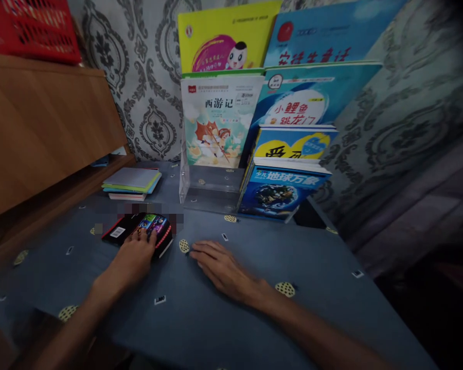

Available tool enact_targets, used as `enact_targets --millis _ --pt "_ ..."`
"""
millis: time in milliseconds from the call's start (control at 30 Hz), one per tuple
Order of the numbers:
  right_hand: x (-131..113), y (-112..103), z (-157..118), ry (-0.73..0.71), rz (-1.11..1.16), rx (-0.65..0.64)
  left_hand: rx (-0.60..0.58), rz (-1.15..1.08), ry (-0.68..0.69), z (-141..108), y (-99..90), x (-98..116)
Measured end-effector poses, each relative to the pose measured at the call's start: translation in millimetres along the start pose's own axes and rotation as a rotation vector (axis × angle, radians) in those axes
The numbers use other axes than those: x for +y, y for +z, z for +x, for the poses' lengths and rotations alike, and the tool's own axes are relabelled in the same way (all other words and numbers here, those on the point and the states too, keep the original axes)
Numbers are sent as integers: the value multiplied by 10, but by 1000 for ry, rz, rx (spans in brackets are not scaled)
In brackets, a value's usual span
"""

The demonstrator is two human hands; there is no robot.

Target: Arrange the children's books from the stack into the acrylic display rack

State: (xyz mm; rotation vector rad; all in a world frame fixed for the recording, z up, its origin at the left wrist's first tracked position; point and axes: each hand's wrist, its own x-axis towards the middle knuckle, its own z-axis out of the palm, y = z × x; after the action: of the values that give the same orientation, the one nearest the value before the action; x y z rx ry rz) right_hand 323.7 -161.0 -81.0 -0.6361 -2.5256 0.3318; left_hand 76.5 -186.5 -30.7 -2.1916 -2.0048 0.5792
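A thick black book (118, 232) with colourful pictures and a white barcode label lies on the blue-grey tablecloth at left of centre. My left hand (139, 245) rests on its cover with the fingers spread; the hand hides the cover's near edge. To the right, my right hand (219, 264) lies palm down on the cloth, fingers stretched out and holding nothing. Beyond the hands stands a clear plastic book rack (212, 199). In its left column are a white book (223, 121) and a yellow book (227, 31); several blue-covered books (272, 192) fill the right column.
Behind the black book sits a low stack of thin books (133, 180). A wooden cabinet (50, 123) borders the left side, with a red plastic basket (31, 31) on top. Patterned wallpaper (150, 118) covers the wall behind. The table's right edge (386, 303) drops into shadow.
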Motion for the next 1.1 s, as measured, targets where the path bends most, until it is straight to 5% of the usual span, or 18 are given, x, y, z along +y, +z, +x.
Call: enact_targets --millis 300,567,800,1100 --pt "-1 -8 7 -10 84 201 97 -22 216 -159 53 530" --pt "-9 -189 25 -48 129 -55 205 -37 465 -335 356 972" --pt "-57 -295 26 17 73 -198 224 -164 749 -368 312 955" --pt "193 -253 -3 147 -25 -125 226 -18 938 -117 135 911"
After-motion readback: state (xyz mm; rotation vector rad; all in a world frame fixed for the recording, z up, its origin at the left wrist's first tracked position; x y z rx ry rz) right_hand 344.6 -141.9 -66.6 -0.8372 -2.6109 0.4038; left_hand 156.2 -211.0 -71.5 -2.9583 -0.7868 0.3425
